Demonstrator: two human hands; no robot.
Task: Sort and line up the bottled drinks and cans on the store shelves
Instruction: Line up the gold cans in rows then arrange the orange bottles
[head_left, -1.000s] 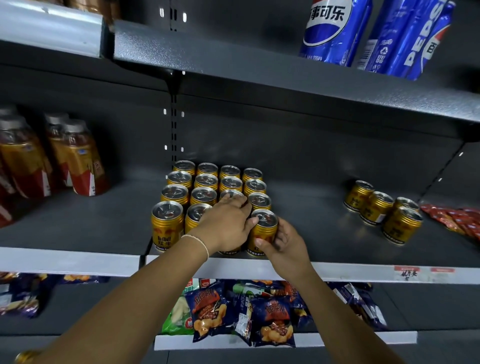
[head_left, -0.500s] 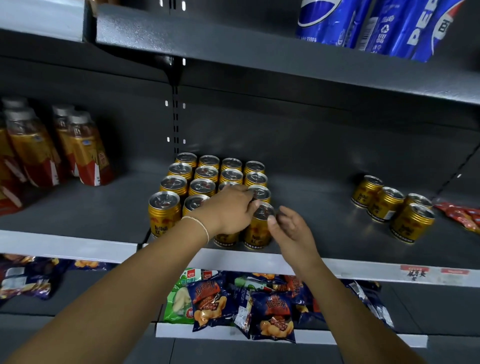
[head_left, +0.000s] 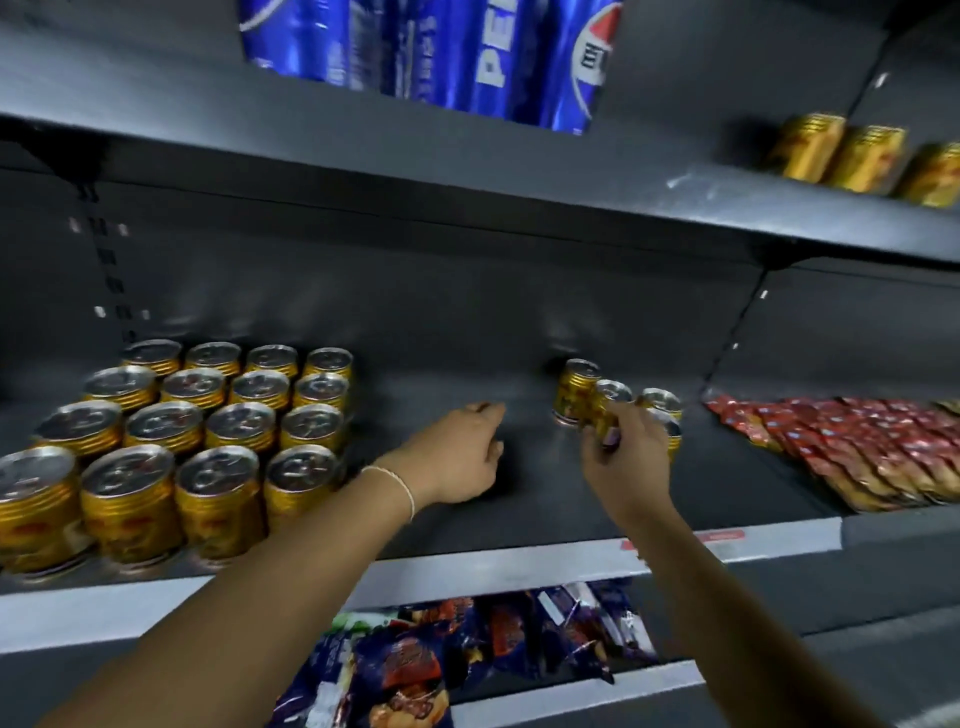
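A block of gold cans (head_left: 208, 431) stands in neat rows on the left of the dark middle shelf (head_left: 447, 535). To the right, a small loose group of gold cans (head_left: 574, 387) stands near the back. My right hand (head_left: 626, 462) is at this group, its fingers curled round one gold can (head_left: 612, 402). Two more cans (head_left: 661, 401) are partly hidden behind that hand. My left hand (head_left: 460, 452) hovers over the bare shelf between the block and the loose group, fingers relaxed, holding nothing. The image is blurred by motion.
Blue Pepsi bottles (head_left: 441, 47) and more gold cans (head_left: 862, 156) stand on the upper shelf. Red snack packets (head_left: 852, 447) lie in the bay to the right. Snack bags (head_left: 457, 654) fill the lower shelf. A grey price rail (head_left: 493, 571) edges the middle shelf.
Both hands left the front cans of the block and moved right. The right hand now grips a can in the loose group; the view swung right.
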